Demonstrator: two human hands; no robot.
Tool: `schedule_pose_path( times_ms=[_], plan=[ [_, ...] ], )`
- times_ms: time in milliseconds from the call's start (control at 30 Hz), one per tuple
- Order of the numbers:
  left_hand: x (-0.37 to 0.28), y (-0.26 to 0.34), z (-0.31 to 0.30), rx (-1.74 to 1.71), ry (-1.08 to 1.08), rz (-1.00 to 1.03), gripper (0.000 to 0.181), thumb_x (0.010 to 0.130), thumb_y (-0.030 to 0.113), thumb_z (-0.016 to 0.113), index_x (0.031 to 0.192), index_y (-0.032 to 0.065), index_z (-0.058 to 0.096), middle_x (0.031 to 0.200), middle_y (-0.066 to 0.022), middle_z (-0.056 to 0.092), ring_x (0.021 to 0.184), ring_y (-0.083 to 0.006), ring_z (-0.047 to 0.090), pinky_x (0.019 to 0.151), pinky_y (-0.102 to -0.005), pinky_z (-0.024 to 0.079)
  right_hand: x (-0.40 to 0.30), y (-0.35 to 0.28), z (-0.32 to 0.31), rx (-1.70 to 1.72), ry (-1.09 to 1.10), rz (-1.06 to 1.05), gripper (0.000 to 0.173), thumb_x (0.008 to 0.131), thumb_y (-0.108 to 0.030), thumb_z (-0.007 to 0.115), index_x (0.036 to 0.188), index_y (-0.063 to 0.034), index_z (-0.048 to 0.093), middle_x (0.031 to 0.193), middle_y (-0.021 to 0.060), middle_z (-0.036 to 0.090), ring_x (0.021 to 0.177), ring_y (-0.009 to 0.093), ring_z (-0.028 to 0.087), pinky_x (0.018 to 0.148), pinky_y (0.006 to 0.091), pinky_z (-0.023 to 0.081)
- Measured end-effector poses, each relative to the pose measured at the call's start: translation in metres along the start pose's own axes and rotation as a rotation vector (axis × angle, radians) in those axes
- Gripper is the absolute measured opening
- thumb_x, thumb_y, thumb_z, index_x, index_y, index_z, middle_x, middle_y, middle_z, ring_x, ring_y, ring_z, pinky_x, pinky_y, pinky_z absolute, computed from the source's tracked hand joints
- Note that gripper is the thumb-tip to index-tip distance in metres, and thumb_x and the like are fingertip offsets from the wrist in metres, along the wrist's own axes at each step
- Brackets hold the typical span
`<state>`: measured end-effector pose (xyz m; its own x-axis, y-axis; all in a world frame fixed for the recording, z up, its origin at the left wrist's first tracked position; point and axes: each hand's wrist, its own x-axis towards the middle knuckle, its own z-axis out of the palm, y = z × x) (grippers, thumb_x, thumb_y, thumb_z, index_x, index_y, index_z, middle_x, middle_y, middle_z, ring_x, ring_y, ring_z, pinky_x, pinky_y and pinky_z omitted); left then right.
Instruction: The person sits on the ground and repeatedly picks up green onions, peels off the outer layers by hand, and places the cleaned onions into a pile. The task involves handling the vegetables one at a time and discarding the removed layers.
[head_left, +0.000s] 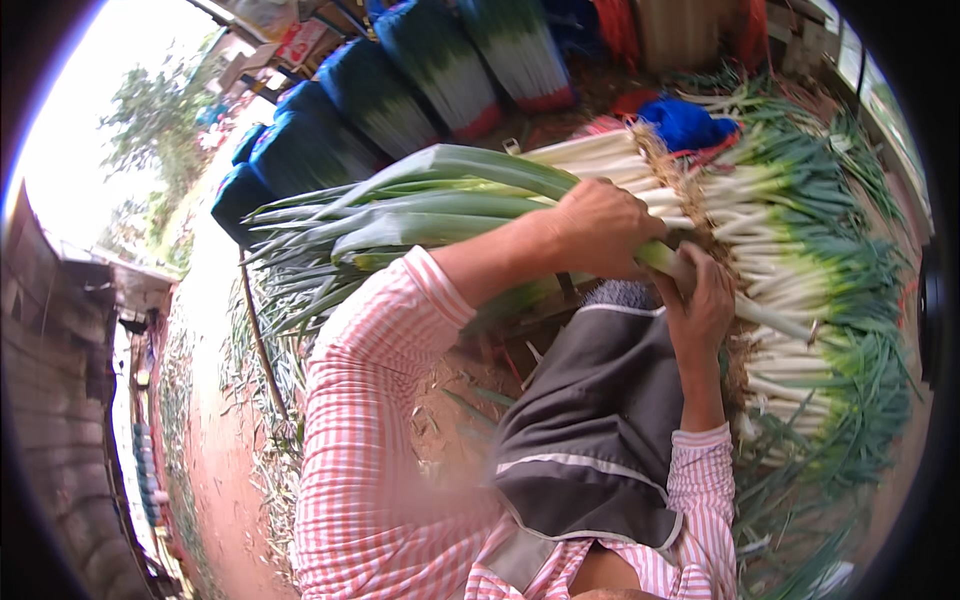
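In both hands is a large green onion, its pale stem slanting down to the right toward a small root end. My left hand is closed around its greener upper part. Close beside it, my right hand grips the stem with thumb and fingers. Long green leaves stretch left beneath and beyond my left hand; which of them belong to the held onion is hidden. Just past my hands lie white onion stems with brown roots.
On the right lies a broad row of green onions, leaves outward. Several wrapped onion bundles stand at the back. A blue cloth or net rests near the stems. Leaf scraps litter the ground, and a thin stick leans at left.
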<state>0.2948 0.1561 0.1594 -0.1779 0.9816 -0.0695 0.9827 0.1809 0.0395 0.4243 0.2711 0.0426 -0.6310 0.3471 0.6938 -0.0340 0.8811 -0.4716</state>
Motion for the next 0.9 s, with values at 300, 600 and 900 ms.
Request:
schedule_pose_path(
  times_ms=[300, 600, 900],
  plan=[
    [-0.021, -0.005, 0.008, 0.054, -0.042, 0.003, 0.031, 0.062, 0.029, 0.063, 0.086, 0.0087, 0.059, 0.077, -0.0091, 0.060, 0.078, -0.0270, 0.060, 0.070, -0.0391, 0.044, -0.017, 0.000, 0.014, 0.397, -0.014, 0.010, 0.022, 0.084, -0.011, 0.057, 0.105, -0.0032, 0.060, 0.098, 0.0112, 0.062, 0.090, 0.029, 0.059, 0.078, 0.0364, 0.045],
    [-0.020, -0.014, 0.014, 0.070, 0.095, 0.095, 0.036, 0.061, 0.022, 0.069, 0.094, 0.0106, 0.062, 0.079, -0.0065, 0.060, 0.077, -0.0258, 0.059, 0.068, -0.0369, 0.047, -0.013, 0.008, 0.012, 0.794, 0.144, 0.416, 0.018, 0.093, -0.011, 0.041, 0.086, -0.0006, 0.053, 0.076, 0.0066, 0.060, 0.070, 0.012, 0.058, 0.067, 0.0264, 0.047],
    [-0.044, -0.024, -0.007, 0.260, 0.144, 0.065, 0.038, 0.061, 0.012, 0.069, 0.098, 0.0105, 0.059, 0.076, -0.0050, 0.053, 0.074, -0.0225, 0.055, 0.073, -0.0334, 0.042, -0.050, 0.079, -0.057, 1.181, 0.453, 0.746, 0.021, 0.094, -0.022, 0.044, 0.098, -0.0036, 0.052, 0.056, -0.0056, 0.030, 0.046, 0.004, 0.024, 0.043, 0.0194, 0.023]
  ],
)
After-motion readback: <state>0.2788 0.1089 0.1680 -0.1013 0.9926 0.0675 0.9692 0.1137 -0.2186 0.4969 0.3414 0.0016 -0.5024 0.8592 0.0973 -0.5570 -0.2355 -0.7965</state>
